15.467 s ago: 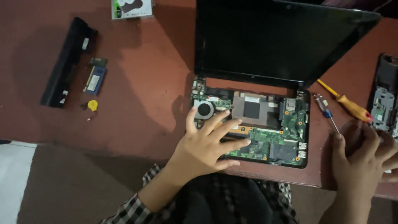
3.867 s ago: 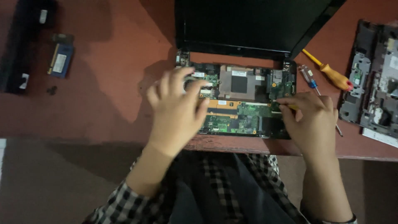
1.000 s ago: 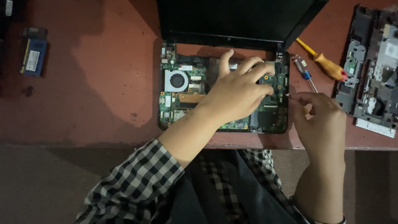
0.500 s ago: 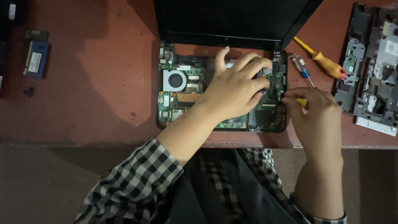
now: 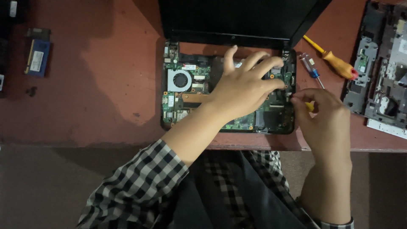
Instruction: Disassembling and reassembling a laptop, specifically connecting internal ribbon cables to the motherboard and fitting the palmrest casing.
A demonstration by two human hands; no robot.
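An opened small laptop point(image 5: 178, 125) lies on the red-brown table, its green circuit board point(image 5: 186, 91) and round fan point(image 5: 179, 80) bare, its dark screen point(image 5: 237, 19) tilted back. My left hand point(image 5: 243, 87) rests flat on the right half of the board, fingers spread toward the hinge. My right hand point(image 5: 324, 116) sits at the laptop's right edge, fingers pinched on a small yellow-handled tool point(image 5: 310, 106), mostly hidden in the hand.
A yellow-and-orange screwdriver point(image 5: 333, 61) and a thin blue-collared screwdriver point(image 5: 311, 73) lie right of the laptop. A stripped laptop shell point(image 5: 381, 72) is at the far right. A blue memory module point(image 5: 38, 59) lies far left. The table's front edge point(image 5: 85, 144) runs below.
My left hand has stayed on the board's right half, fingers shifting slightly. My right hand has kept its pinch on the yellow tool beside the laptop's right edge.
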